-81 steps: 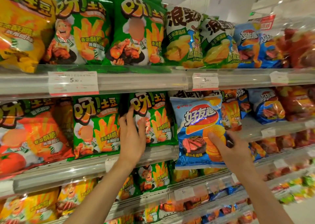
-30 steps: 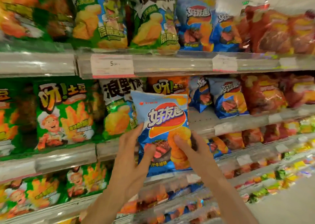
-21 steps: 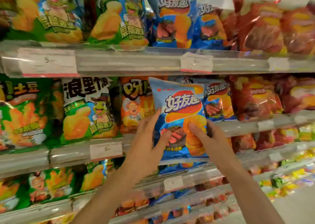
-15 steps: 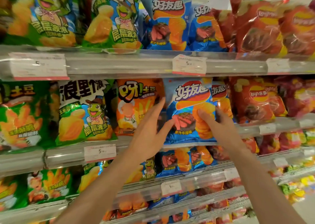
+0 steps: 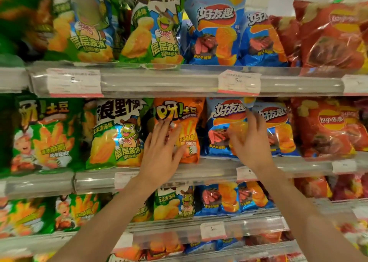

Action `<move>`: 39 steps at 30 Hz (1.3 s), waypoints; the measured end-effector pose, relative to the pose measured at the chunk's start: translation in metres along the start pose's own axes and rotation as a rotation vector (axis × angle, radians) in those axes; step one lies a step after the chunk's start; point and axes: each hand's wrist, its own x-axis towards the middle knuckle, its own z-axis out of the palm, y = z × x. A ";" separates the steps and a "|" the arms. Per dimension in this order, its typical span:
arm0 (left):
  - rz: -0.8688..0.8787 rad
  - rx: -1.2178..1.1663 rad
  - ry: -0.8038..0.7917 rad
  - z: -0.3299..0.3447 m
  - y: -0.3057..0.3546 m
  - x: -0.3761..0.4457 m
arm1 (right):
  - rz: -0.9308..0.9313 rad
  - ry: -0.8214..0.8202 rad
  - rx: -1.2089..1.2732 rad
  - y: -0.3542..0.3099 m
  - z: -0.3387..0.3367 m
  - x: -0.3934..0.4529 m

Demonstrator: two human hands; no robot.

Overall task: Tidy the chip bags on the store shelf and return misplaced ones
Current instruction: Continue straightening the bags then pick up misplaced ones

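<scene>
A blue chip bag (image 5: 225,122) stands upright on the middle shelf (image 5: 215,168), beside another blue bag (image 5: 278,130) of the same kind. My right hand (image 5: 249,140) lies on its front with fingers straight, fingertips near the top edge. My left hand (image 5: 161,148) is flat against an orange chip bag (image 5: 187,126) that stands just left of the blue one, fingers spread.
Green-and-white bags (image 5: 117,134) and green bags (image 5: 45,134) fill the middle shelf to the left, red bags (image 5: 326,128) to the right. The top shelf (image 5: 159,80) holds green, blue (image 5: 217,28) and red bags. Lower shelves carry more bags and price tags (image 5: 239,81).
The blue bag went from my two hands, carried rightward along the aisle, onto the middle shelf next to its own kind. My left hand shifted onto the orange bag; my right hand flattened.
</scene>
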 end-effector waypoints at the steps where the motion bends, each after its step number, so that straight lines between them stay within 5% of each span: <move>1: -0.006 0.000 0.000 0.001 0.002 0.000 | -0.032 -0.008 -0.046 -0.007 0.006 -0.002; 7: -0.010 0.007 0.030 0.007 0.001 0.001 | 0.029 -0.224 -0.155 -0.007 0.031 -0.001; 17: 0.002 -0.010 0.049 0.011 -0.003 0.002 | -0.008 -0.359 -0.030 0.008 0.017 0.006; 22: -0.003 -0.026 0.048 0.012 -0.005 0.002 | 0.178 -0.164 -0.113 0.022 -0.006 0.012; 26: 0.000 -0.029 0.053 0.013 -0.005 0.002 | 0.333 -0.336 -0.275 0.038 -0.005 0.007; 32: -0.001 -0.036 0.053 0.013 -0.006 0.003 | 0.365 -0.320 -0.326 0.044 0.004 0.014; 36: -0.002 -0.041 0.061 0.013 -0.005 0.002 | 0.103 -0.126 -0.302 0.023 0.011 -0.001; 39: 0.001 -0.050 0.056 0.012 -0.005 0.001 | -0.021 -0.187 -0.278 0.014 0.021 -0.012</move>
